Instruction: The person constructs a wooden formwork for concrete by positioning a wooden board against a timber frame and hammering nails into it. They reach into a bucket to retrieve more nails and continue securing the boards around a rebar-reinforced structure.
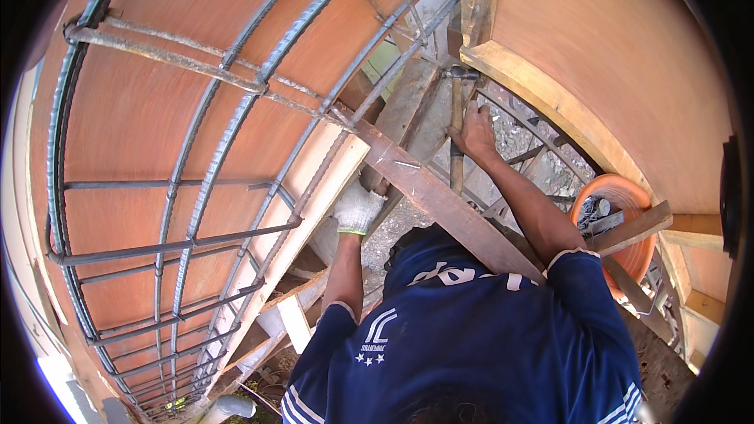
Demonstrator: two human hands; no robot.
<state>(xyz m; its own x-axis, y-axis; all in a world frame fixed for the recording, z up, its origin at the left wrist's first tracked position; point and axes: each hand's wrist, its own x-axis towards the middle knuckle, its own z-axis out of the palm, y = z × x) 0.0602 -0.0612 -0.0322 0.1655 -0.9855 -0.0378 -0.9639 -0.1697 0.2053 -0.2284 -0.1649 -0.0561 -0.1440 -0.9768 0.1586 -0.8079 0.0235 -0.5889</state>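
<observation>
My left hand (358, 209), in a pale knitted glove, is closed beside a reddish-brown plank (428, 184) that crosses in front of me. Its bare fingertips show near the plank's edge; what they hold is hidden. On that plank lies a nail (407, 164). My bare right hand (476, 135) grips the wooden handle of a hammer (457, 141), thumb across it and fingers up along the far side. The dark hammer head (460, 73) points away from me, near a weathered timber (408, 102).
A rebar cage (224, 74) curves along the left before a plywood panel (126, 126). Another plywood panel (605, 55), framed in timber (542, 98), rises on the right. An orange bucket (620, 188) with nails and a wood offcut (632, 229) across it stands by my right arm. Rubble lies below.
</observation>
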